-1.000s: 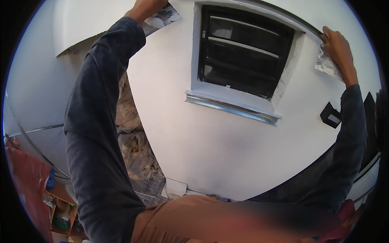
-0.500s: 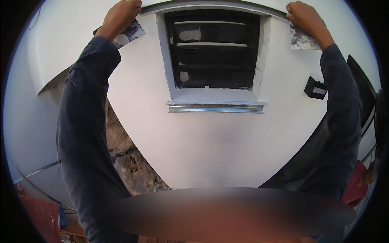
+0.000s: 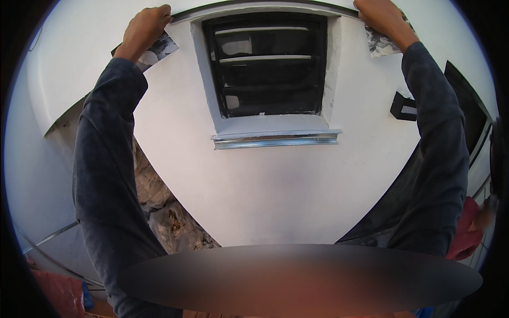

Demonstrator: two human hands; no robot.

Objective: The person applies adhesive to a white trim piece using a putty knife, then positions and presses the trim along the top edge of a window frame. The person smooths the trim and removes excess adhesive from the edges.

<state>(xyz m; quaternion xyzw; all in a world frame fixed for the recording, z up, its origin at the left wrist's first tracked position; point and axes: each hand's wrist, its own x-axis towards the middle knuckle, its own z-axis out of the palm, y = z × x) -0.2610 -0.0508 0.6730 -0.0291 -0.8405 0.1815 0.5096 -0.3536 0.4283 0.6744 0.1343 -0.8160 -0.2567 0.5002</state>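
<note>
My left hand (image 3: 144,31) is closed at the left end of a long dark strip (image 3: 204,10), and my right hand (image 3: 383,22) is closed at its right end. Both arms are raised, and the strip spans the wall just above a dark louvred window (image 3: 268,63). Curvature from the lens bends it; its exact kind is not clear. Beside my left wrist shows a grey printed piece (image 3: 161,50), partly covered by the hand. Another grey patterned piece (image 3: 380,45) appears under my right wrist. A shiny metal channel (image 3: 275,140) lies along the window's lower ledge.
A white wall (image 3: 275,185) surrounds the window. A black box-shaped lamp (image 3: 403,107) sticks out near my right forearm. Filled plastic bags (image 3: 177,225) lie low on the left. Red cloth (image 3: 466,228) and a blurred hand of another person (image 3: 485,214) show at the right rim.
The window, wall and both hands sit farther left in the picture and slightly tilted, as the view has turned. My hands stay closed at the strip's ends above the window.
</note>
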